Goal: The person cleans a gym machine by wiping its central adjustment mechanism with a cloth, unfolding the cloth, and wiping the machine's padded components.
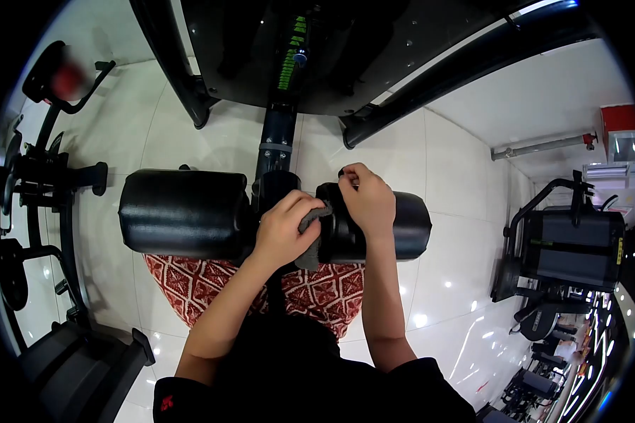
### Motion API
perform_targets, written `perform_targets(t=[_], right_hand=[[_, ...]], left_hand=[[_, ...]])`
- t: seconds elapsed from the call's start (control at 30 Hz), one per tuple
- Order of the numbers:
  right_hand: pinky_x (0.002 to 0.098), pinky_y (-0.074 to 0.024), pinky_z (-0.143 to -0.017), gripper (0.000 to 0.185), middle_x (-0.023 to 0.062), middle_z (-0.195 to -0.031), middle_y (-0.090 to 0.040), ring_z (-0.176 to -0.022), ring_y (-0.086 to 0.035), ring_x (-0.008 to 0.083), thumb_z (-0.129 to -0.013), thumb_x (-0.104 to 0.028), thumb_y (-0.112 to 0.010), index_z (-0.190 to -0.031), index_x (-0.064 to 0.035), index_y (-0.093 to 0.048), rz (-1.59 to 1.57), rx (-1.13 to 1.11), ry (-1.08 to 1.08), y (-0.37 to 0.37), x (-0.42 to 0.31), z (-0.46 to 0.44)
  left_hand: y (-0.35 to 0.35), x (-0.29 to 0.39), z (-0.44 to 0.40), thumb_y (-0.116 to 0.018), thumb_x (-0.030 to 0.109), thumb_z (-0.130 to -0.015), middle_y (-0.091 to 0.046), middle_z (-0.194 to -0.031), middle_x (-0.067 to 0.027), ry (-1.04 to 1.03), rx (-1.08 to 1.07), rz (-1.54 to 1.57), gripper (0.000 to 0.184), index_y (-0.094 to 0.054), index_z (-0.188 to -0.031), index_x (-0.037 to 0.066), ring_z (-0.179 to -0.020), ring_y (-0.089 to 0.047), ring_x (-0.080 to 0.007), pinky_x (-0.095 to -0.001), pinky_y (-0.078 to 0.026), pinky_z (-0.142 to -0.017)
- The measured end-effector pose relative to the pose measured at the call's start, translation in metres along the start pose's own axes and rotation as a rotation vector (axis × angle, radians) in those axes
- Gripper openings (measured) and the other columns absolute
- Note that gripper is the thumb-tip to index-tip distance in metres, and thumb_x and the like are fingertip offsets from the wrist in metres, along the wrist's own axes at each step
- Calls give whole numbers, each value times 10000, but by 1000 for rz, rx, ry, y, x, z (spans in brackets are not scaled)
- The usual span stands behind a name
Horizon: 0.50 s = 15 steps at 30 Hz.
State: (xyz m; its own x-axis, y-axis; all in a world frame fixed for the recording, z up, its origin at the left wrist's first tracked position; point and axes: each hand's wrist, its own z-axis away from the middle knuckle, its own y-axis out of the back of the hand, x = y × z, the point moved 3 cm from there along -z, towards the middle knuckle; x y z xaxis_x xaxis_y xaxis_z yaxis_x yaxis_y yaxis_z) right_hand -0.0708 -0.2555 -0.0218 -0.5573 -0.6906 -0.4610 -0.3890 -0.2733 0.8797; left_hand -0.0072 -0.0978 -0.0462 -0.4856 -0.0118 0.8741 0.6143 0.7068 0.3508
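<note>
Two black padded rollers, the left one (183,211) and the right one (410,224), sit either side of a dark metal post (279,127) of a gym machine. My left hand (287,229) is closed on a grey cloth (309,247) at the inner end of the right roller, beside the post. On top of the right roller rests my right hand (367,197), its fingers curled at a small dark knob (342,172) near the roller's far edge. What its fingertips hold is mostly hidden. Red patterned fabric (324,289) covers my legs below the rollers.
Black frame legs (176,70) of the machine stand ahead on the pale tiled floor (444,282). Other gym machines stand at the left (63,176) and right (571,243). A grey pipe (543,146) runs near a red box (617,116) at the right wall.
</note>
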Motion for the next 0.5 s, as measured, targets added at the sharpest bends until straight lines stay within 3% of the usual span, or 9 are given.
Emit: perform_targets(t=[0.07,0.3,0.5], right_hand=[[408,-517,-733,219,102,-894,-705,-848,-666,316,-827,-247,-608,-965,-87,-664,-56,-109,-89,-6,5,-11],[410,-516,-733,227,117,-902,-703,-864,-665,316,-836,-248,-596,-973,-76,-657,-39,-240,-65,-17,9,-21],[411,-496,-727,160,92,-857,-691,-796,-646,310,-817,-169,-612,-946,-86,-657,11,38,41,6,-8,21]], left_hand=[[0,0,-1,-672,55,-724,-606,-957,-83,21,19,-5,276,-626,-996,54,-821,-643,-292,-355,-525,-686],[0,-1,0,-664,57,-729,-609,-958,-88,63,28,11,278,-617,-1004,53,-831,-641,-307,-359,-523,-693],[-2,0,0,-669,67,-741,-613,-966,-77,120,37,-2,275,-620,-1011,62,-834,-642,-303,-356,-525,-697]])
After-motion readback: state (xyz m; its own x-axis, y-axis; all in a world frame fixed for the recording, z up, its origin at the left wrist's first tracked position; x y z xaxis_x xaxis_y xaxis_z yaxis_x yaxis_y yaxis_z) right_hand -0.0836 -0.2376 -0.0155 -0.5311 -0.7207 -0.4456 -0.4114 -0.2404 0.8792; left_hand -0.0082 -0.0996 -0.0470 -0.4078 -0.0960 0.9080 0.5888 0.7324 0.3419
